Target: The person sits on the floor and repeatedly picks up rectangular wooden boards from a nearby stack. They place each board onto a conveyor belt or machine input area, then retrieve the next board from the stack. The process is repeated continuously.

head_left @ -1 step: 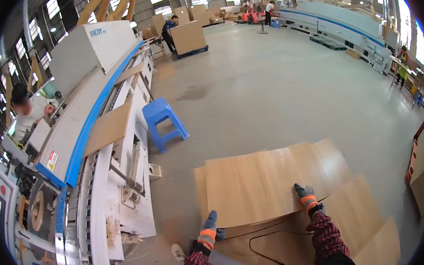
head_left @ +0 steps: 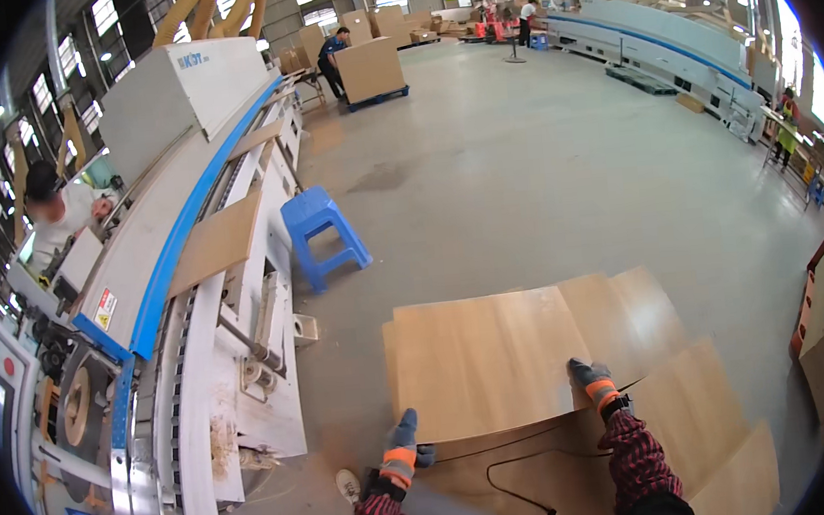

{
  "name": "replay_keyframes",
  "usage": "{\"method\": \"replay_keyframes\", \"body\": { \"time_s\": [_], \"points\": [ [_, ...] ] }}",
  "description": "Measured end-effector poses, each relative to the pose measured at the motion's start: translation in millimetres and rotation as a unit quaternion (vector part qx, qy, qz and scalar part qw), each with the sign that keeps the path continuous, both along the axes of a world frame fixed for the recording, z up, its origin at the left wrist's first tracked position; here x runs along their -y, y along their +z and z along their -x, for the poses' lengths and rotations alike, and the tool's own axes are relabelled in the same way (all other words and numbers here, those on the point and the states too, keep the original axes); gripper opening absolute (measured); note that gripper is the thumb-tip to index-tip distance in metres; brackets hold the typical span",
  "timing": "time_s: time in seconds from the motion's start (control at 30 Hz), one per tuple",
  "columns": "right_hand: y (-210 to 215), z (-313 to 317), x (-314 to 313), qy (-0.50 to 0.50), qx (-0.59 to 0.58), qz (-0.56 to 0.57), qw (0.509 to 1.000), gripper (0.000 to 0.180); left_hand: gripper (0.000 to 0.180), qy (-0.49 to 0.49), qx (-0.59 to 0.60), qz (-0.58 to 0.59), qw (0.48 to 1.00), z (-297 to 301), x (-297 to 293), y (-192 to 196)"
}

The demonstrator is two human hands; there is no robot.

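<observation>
A wood-grain panel (head_left: 478,354) lies tilted across the top of a stack of similar boards (head_left: 699,404) in front of me. My left hand (head_left: 403,444), in a grey and orange work glove, is closed on the panel's near left corner, thumb on top and fingers underneath. At its near right corner my right hand (head_left: 592,379), gloved alike, grips the edge, with its underside fingers hidden. A dark cord (head_left: 492,474) hangs in front of me, over the boards below.
At left stands a long edge-banding machine (head_left: 160,195) with another panel (head_left: 222,239) on its side rail. A blue stool (head_left: 318,231) is beside it. One person (head_left: 65,217) works behind the machine; another (head_left: 331,62) is by a tall carton-coloured stack (head_left: 368,70).
The panel has shifted slightly left over the stack, with both hands still on it. The surroundings have slid a little to the right in view.
</observation>
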State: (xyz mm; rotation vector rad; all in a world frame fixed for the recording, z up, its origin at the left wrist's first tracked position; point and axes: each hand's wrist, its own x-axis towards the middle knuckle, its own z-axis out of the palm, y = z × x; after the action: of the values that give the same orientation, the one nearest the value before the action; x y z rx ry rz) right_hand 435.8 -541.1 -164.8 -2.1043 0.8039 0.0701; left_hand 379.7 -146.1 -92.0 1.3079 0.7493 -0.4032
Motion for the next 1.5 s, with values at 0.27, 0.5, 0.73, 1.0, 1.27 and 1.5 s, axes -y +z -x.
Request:
{"method": "replay_keyframes", "body": {
  "time_s": [0.27,0.5,0.73,1.0,1.27,1.5],
  "points": [
    [62,47,-190,0.154,-0.009,-0.23,0.961,0.033,0.046,0.201,-0.007,-0.264,0.943,165,-122,142],
    [115,114,-357,0.237,-0.02,-0.496,0.835,0.018,0.047,0.285,-0.063,-0.738,0.609,270,-226,209],
    [184,216,-499,0.283,-0.031,-0.59,0.755,0.022,0.047,0.094,0.172,-0.784,0.589,291,-239,166],
    [220,184,-573,0.233,0.077,-0.624,0.742,0.023,0.026,0.064,0.19,-0.806,0.556,230,-298,185],
    [177,112,-608,0.231,0.134,-0.536,0.801,0.04,0.023,0.023,0.259,-0.833,0.488,165,-366,143],
    [192,23,-595,0.264,0.14,-0.601,0.741,0.037,0.034,0.021,0.246,-0.742,0.624,84,-391,142]
  ]
}}
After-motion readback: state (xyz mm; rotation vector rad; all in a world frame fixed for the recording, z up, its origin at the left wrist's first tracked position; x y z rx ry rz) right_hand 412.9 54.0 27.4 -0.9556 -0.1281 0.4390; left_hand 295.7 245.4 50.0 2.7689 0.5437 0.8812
